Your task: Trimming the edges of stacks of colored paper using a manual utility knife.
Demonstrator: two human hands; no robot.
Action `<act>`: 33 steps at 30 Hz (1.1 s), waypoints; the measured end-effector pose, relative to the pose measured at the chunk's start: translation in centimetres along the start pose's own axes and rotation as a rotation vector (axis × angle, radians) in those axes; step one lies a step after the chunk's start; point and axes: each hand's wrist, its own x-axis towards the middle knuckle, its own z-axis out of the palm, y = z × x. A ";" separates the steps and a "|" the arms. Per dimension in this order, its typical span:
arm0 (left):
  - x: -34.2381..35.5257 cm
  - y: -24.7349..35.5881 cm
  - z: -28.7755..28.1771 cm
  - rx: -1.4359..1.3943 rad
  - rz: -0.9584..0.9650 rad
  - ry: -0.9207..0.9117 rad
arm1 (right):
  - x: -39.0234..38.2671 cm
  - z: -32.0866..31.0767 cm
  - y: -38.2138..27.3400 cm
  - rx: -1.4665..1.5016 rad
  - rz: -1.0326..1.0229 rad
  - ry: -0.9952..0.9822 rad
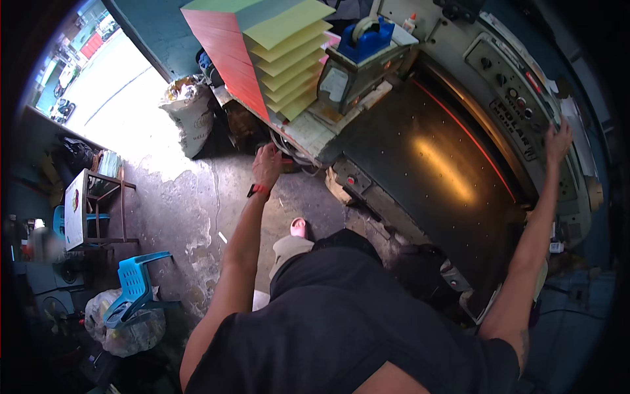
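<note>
flat, glossy steel table (426,164) (dimpled)

A dark steel machine bed (433,164), dotted with small holes and catching a glare, spans the space between the left hand (267,165) and the right hand (558,141). Just above the left hand, a side table (308,134) carries a fanned stack of coloured paper (262,59) (pink, green, yellow) beside a blue tape dispenser (367,38).
</note>
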 end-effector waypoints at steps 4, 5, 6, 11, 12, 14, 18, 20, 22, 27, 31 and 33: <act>5.3 6.3 4.7 0.178 -0.013 0.034 | -6.3 -0.4 -9.2 0.384 -0.011 -0.033; 6.3 6.5 4.7 0.213 -0.024 -0.026 | -10.1 -0.4 -13.5 0.452 0.012 -0.093; 6.9 6.4 4.7 0.199 -0.007 0.016 | -13.5 -0.5 -17.7 0.538 -0.020 -0.198; 7.2 4.4 5.6 0.189 0.019 0.036 | -26.0 -4.6 -34.4 0.944 0.002 -0.780; 7.2 4.1 5.7 0.192 0.054 0.092 | -27.1 -5.1 -36.3 1.011 -0.002 -0.838; 7.0 3.8 5.8 0.118 0.107 0.128 | -28.2 -4.8 -38.9 1.065 0.022 -0.908; 8.9 3.6 6.2 0.168 0.055 0.024 | -28.2 -2.3 -43.0 1.163 0.120 -0.965; 9.5 3.6 6.3 0.167 0.106 0.059 | -27.5 -0.2 -44.8 1.262 0.298 -1.021; 8.8 3.5 5.9 0.067 0.092 0.071 | -27.1 2.0 -47.1 1.358 0.523 -1.069; 0.5 3.3 -0.1 -0.365 -0.189 -0.095 | -26.3 2.2 -50.8 1.485 1.172 -1.459; -6.6 9.0 -4.6 -0.476 -0.269 -0.319 | -25.2 -1.0 -53.0 1.967 1.075 -1.347; -6.5 12.2 -7.0 -0.490 -0.137 -0.269 | -23.5 -2.0 -52.4 1.939 1.092 -1.373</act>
